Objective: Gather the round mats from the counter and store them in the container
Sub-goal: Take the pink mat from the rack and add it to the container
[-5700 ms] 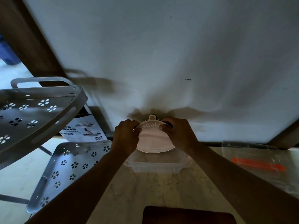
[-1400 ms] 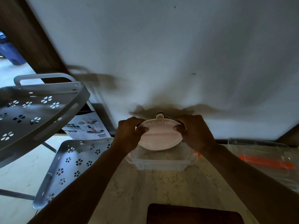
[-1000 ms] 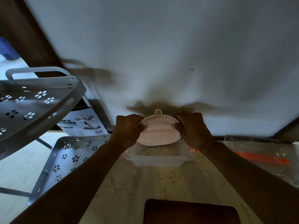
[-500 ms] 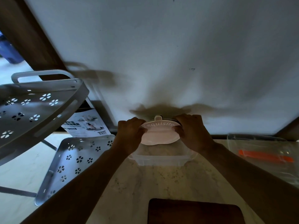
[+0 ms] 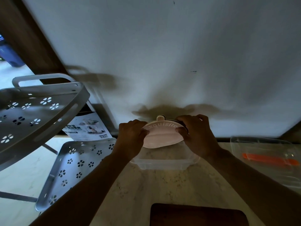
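Note:
A pale pink round mat (image 5: 162, 137) with a small tab on top and the word "Exquisite" along its upper edge is held tilted over a clear plastic container (image 5: 164, 164) on the marble counter. My left hand (image 5: 132, 137) grips the mat's left edge and my right hand (image 5: 195, 134) grips its right edge. A dark edge shows behind the pink mat near my right fingers, possibly another mat. The mat's lower rim hangs just above the container's open top, close to the white wall.
A second clear container (image 5: 263, 154) with an orange strip (image 5: 270, 159) in it stands to the right. A grey perforated metal rack (image 5: 37, 111) with a lower shelf (image 5: 76, 163) is on the left, with a printed leaflet (image 5: 86, 128) behind it. A dark board (image 5: 198, 216) lies at the counter's near edge.
Both hands have kept hold of the pink mat above the container throughout; it has only shifted slightly up and down, and the view has wobbled.

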Action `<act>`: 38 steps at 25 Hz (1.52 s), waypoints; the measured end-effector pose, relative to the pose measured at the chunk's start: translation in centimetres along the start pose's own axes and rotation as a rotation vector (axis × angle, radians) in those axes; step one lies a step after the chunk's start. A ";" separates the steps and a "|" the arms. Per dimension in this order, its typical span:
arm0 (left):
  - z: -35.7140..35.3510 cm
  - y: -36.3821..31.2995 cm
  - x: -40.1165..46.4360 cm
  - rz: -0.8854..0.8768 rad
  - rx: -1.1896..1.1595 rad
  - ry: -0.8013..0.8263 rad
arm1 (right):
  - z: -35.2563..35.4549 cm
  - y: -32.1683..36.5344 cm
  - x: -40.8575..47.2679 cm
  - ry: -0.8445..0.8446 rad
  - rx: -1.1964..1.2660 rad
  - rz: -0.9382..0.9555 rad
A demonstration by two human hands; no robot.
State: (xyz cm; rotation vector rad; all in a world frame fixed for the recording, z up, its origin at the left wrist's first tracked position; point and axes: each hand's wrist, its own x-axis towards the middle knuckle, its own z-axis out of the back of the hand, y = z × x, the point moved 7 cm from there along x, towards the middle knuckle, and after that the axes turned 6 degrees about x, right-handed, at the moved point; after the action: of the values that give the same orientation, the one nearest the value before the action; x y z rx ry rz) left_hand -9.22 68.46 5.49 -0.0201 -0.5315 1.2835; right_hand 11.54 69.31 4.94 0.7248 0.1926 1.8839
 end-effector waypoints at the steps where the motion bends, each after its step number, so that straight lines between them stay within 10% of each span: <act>1: -0.5 0.0 -0.2 -0.006 0.025 0.041 | -0.2 -0.2 -0.1 0.028 -0.001 -0.021; 38: -1.3 0.7 2.8 0.092 0.096 0.034 | -0.3 -0.1 1.9 -0.036 -0.167 -0.093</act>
State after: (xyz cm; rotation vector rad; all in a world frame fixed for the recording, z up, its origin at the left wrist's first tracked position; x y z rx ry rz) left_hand -8.84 71.63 5.16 0.0142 -0.4435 1.3949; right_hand 10.94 71.09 5.42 0.6247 0.0439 1.7733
